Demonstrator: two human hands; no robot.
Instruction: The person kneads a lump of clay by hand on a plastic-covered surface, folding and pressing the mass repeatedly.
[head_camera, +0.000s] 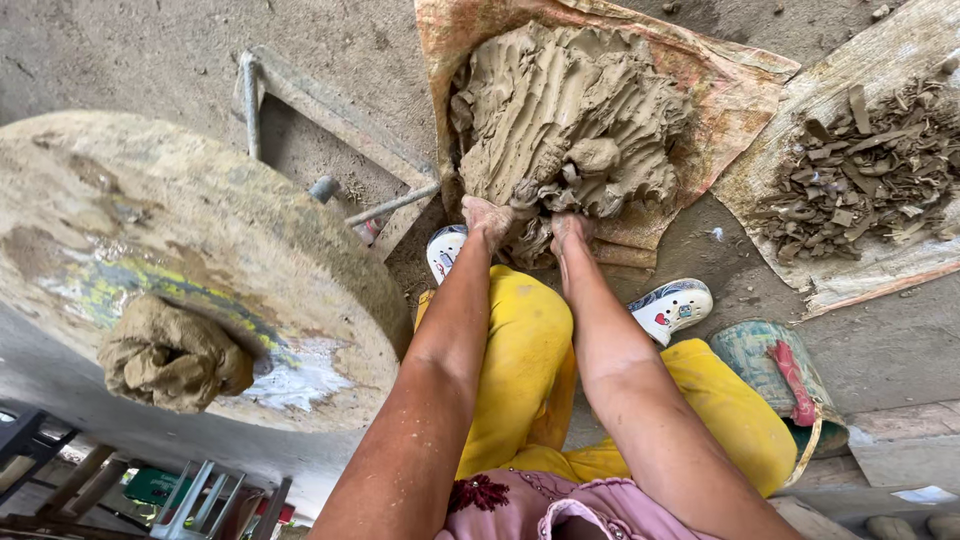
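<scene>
Dirt floor with a worn sack (735, 95) bearing a ridged clay heap (570, 115); left hand (490, 220) and right hand (568, 230) dig curled fingers into its near edge; round wheel (150, 230) carrying a muddy rag (170, 355) at left

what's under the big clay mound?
The clay mound lies on a worn orange-patterned sheet spread on the dirt floor. Sheet edges show around it; the part beneath the clay and both hands' fingers dug into its near edge is hidden.

Both hands, left hand (488, 218) and right hand (570, 230), dug into grey clay mound (570, 115), round wheel (200, 260) alongside
</scene>
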